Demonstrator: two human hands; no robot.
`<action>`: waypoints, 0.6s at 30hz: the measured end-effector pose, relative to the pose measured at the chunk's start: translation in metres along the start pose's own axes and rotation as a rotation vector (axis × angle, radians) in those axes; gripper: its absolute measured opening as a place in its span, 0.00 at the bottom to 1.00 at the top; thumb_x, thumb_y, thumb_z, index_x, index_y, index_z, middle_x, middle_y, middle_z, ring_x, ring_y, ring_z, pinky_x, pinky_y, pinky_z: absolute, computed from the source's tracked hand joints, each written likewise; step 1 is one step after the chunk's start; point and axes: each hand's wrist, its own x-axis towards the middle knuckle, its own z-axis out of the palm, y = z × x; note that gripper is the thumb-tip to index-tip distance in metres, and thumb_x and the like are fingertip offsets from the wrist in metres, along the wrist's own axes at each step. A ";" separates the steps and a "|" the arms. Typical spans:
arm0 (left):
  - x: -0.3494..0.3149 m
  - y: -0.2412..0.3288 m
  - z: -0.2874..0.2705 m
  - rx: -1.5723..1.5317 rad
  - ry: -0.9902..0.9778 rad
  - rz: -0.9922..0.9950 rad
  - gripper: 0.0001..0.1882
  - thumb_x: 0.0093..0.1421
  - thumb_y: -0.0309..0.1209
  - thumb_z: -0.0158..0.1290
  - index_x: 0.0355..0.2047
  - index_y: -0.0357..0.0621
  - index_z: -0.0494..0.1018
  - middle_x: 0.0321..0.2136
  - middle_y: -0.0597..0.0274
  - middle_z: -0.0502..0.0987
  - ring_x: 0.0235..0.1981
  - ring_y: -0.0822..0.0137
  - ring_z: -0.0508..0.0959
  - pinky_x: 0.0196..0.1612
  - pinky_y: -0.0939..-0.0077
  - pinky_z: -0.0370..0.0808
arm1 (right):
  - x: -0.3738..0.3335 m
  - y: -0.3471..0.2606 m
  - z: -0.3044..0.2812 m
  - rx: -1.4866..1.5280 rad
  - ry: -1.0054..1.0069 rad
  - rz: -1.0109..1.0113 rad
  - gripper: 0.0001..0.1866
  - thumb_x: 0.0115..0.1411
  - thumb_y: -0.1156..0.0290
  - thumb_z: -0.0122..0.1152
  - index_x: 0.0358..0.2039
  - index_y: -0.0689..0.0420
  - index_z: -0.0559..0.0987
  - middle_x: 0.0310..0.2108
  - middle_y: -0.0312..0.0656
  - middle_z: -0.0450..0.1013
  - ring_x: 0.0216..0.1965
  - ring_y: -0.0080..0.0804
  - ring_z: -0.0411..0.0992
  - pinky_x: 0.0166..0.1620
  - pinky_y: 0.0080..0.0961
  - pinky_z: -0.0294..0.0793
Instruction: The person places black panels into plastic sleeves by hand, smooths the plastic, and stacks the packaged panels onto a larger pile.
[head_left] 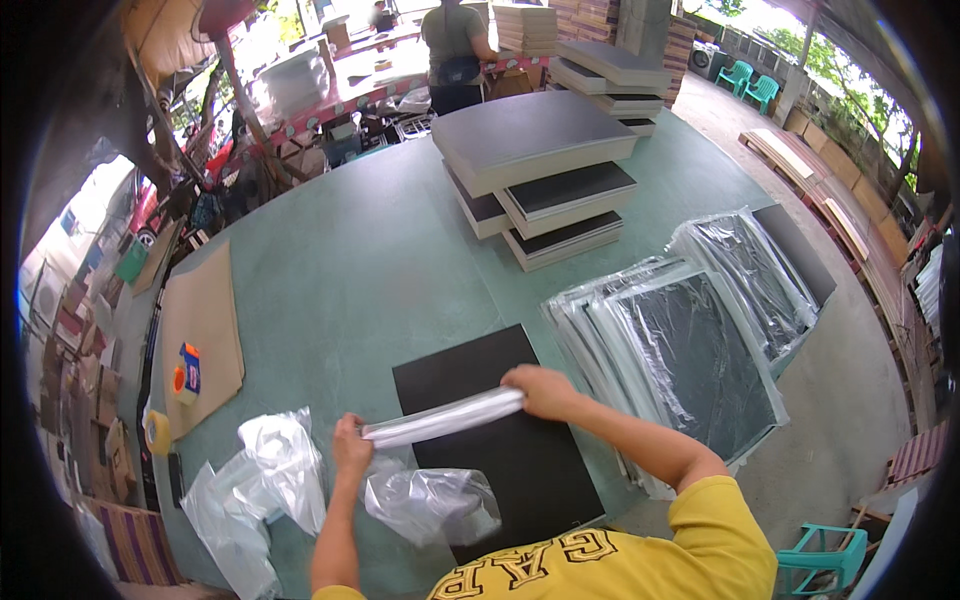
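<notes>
A gathered clear plastic bag (pixel 445 418) is stretched between my two hands, its upper edge bunched into a band and its loose end hanging toward me. My left hand (pixel 351 443) is closed on one end of the band, and my right hand (pixel 540 391) grips the other end, higher up. Beneath the bag lies a flat black board (pixel 540 470) on the green table (pixel 330 270). To the left of my left hand rests a crumpled heap of clear plastic bags (pixel 270 470).
Boards wrapped in clear plastic (pixel 690 350) lie at the right. Farther back stand stacked dark-topped boards (pixel 535 135). Brown paper (pixel 205 310), a tape dispenser (pixel 187 375) and a tape roll (pixel 157 432) sit at left. Another person (pixel 455 50) stands beyond the table.
</notes>
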 end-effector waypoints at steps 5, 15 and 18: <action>0.058 0.066 0.023 -0.295 0.004 0.196 0.22 0.43 0.19 0.43 0.41 0.41 0.68 0.32 0.46 0.70 0.37 0.49 0.70 0.41 0.63 0.67 | 0.076 0.079 0.007 -0.045 0.445 0.025 0.26 0.45 0.80 0.46 0.47 0.52 0.65 0.41 0.43 0.67 0.45 0.45 0.64 0.47 0.33 0.63; 0.094 0.062 0.019 -0.146 -0.179 0.336 0.18 0.42 0.19 0.44 0.35 0.42 0.74 0.28 0.47 0.71 0.33 0.50 0.71 0.38 0.65 0.68 | 0.084 0.048 -0.029 -0.109 0.243 -0.003 0.15 0.42 0.80 0.49 0.32 0.58 0.77 0.35 0.48 0.67 0.42 0.45 0.64 0.45 0.34 0.63; 0.097 0.073 -0.006 -0.235 -0.076 0.390 0.16 0.42 0.18 0.46 0.34 0.39 0.74 0.25 0.53 0.72 0.28 0.55 0.73 0.35 0.67 0.69 | 0.075 0.045 -0.048 -0.018 0.295 0.020 0.15 0.42 0.81 0.51 0.32 0.59 0.77 0.33 0.46 0.70 0.37 0.41 0.69 0.41 0.32 0.67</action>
